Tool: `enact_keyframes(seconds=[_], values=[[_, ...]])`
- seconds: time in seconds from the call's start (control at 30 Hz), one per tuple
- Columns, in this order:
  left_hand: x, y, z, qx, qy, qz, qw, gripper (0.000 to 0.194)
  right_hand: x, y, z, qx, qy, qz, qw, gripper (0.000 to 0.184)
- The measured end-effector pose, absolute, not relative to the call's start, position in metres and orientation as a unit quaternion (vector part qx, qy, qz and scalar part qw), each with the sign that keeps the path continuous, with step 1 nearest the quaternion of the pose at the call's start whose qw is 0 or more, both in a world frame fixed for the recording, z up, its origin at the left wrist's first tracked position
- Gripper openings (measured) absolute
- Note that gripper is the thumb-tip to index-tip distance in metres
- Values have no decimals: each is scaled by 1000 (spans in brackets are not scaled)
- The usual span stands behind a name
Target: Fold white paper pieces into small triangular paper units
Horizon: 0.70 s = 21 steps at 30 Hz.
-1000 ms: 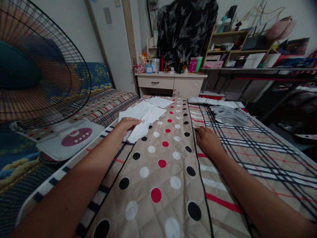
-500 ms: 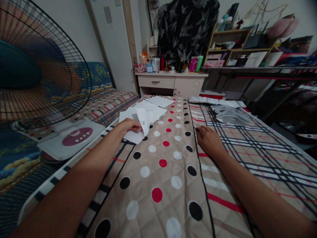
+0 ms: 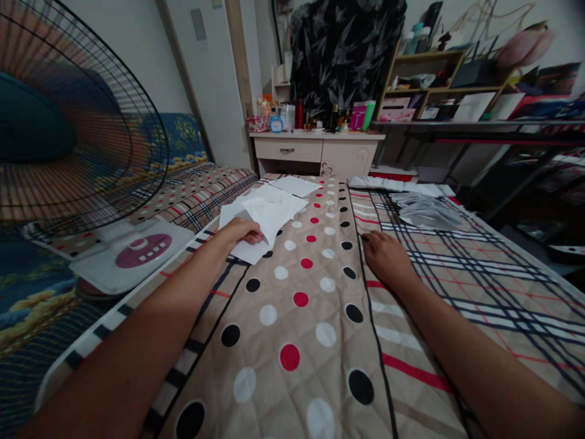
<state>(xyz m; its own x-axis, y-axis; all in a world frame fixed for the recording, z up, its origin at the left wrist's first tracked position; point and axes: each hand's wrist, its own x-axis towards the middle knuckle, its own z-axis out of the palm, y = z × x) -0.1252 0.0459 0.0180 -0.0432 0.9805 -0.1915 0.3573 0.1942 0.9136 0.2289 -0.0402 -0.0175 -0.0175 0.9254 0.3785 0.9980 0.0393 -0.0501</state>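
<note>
My left hand (image 3: 245, 231) pinches the near corner of a white paper sheet (image 3: 267, 216) with faint writing on it. The sheet lies over several other white papers (image 3: 295, 186) spread on the left of the bed cover. Out to the right, my right hand (image 3: 381, 251) rests on the cover beside a black seam line, its fingers curled together. A small dark spot shows at those fingertips; whether it is a held thing or part of the cover, I cannot make out.
A patterned bed cover (image 3: 292, 329) spreads below both hands. On the left stands a large fan (image 3: 36, 116) with its white base (image 3: 137, 253). Silvery flat packets (image 3: 427, 210) lie at the far right, near a white strip (image 3: 402, 185). A dresser (image 3: 292, 149) stands behind.
The sheet in my left hand was lifted and curled up; now it has sunk down flatter onto the pile. My right hand has stayed almost in place.
</note>
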Motion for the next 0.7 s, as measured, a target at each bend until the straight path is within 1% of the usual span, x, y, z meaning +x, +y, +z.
enact_keyframes(seconds=[0.1,0.2,0.3,0.43,0.5,0.57,0.63,0.7], values=[[-125,45,17,526,636,356,438,8,229,-40,-17,-685,-703,-110,157,37],[-126,44,16,516,626,381,444,6,229,-40,-17,-684,-704,-105,162,37],[-125,40,18,504,606,429,441,4,228,-40,-17,-687,-700,-104,164,37],[-113,28,41,499,549,521,422,12,226,-42,-15,-692,-695,-106,166,36],[-101,16,64,507,447,584,449,12,225,-43,-14,-690,-696,-104,169,36],[-85,2,88,494,367,614,494,11,226,-43,-13,-686,-699,-96,179,36],[-67,-11,108,476,317,617,541,9,228,-42,-13,-678,-702,-78,203,35],[-51,-20,118,451,287,598,597,8,231,-42,-13,-677,-694,-49,241,34]])
